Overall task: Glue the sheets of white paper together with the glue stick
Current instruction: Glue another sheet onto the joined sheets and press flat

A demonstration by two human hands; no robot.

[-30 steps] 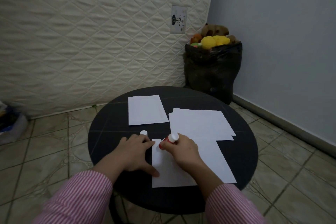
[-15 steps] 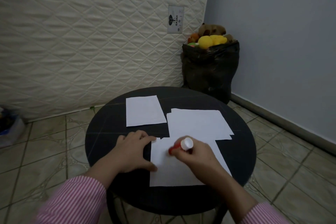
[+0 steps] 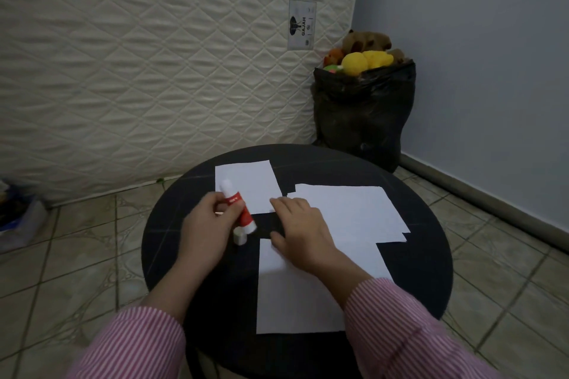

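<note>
Glue stick [image 3: 237,208] in my left hand [image 3: 207,226], fingers and thumb curled round it; near sheet not yet covered.

My right hand [image 3: 303,232] lies flat, fingers loose, on the near sheet [image 3: 303,301] at 6 o'clock on the table [image 3: 415,280]. Cap [image 3: 240,237] sits on the table under the stick (so it reads as uncapped). Wide sheet [image 3: 354,212] at 3 and small sheet [image 3: 249,184] at 12 look unjoined. Judged: gluing partly done at best, pressing sheets together remains.
</note>
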